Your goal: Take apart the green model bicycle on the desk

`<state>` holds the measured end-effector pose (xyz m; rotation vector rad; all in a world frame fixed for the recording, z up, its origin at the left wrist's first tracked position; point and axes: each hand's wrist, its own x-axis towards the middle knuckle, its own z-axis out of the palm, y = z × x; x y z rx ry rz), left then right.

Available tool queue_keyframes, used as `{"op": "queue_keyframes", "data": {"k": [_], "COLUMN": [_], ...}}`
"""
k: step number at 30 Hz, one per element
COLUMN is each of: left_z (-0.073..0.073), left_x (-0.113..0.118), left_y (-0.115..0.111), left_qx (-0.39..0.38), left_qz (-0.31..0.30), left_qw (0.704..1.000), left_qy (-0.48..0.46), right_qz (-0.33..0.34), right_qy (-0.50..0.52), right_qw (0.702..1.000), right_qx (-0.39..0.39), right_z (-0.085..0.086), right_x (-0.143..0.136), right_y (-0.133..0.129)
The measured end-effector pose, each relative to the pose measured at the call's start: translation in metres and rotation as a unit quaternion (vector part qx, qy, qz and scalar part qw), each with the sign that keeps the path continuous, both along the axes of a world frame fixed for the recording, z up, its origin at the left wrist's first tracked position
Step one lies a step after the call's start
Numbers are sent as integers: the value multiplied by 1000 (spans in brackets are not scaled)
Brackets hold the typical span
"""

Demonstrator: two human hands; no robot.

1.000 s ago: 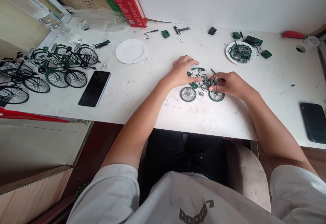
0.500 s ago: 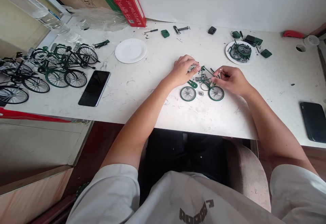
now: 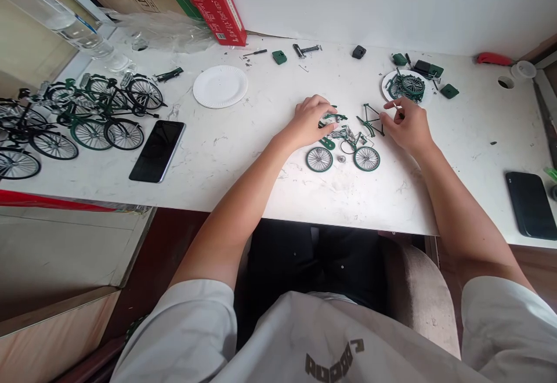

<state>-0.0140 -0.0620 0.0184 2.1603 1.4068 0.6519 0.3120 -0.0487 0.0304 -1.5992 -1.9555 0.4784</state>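
Green bicycle frame [image 3: 368,120], at the right hand [image 3: 408,125], whose thumb and fingertips pinch its edge; both have shifted away from the left hand [image 3: 310,120] since half a second earlier. Left thumb and fingers are spread, beside a green oblong part [image 3: 326,143]. Spoked wheels [image 3: 366,159] lie between the hands, nearer the wearer; a loaded plate [image 3: 428,95] stands beyond the right hand.

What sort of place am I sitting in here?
Probably a small assembly or hobby workspace, though home or shop I can't tell. The white table holds assembled miniature bicycles, loose green wheels and what looks like a small screwdriver.
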Motion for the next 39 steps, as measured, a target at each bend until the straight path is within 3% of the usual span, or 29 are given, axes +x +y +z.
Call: {"op": "queue_keyframes", "data": {"k": [6, 9, 21, 29, 39], "left_z": [0, 2, 3, -2, 15], "left_x": [-1, -2, -2, -2, -10], "left_y": [0, 0, -3, 3, 2], "left_qx": [1, -3, 11, 12, 42], "left_qz": [-3, -9, 29, 22, 10], "left_qw": [1000, 1000, 999, 1000, 998], "left_qy": [0, 7, -43, -3, -40], "right_qz": [98, 117, 79, 74, 70], "right_qy": [-17, -31, -44, -52, -56], "right_qw": [994, 991, 995, 995, 996], "right_qx": [-43, -56, -43, -38, -26], "right_z": [14, 18, 12, 10, 9], "right_x": [-16, -21, -17, -17, -19], "right_y": [-15, -20, -15, -14, -14]}}
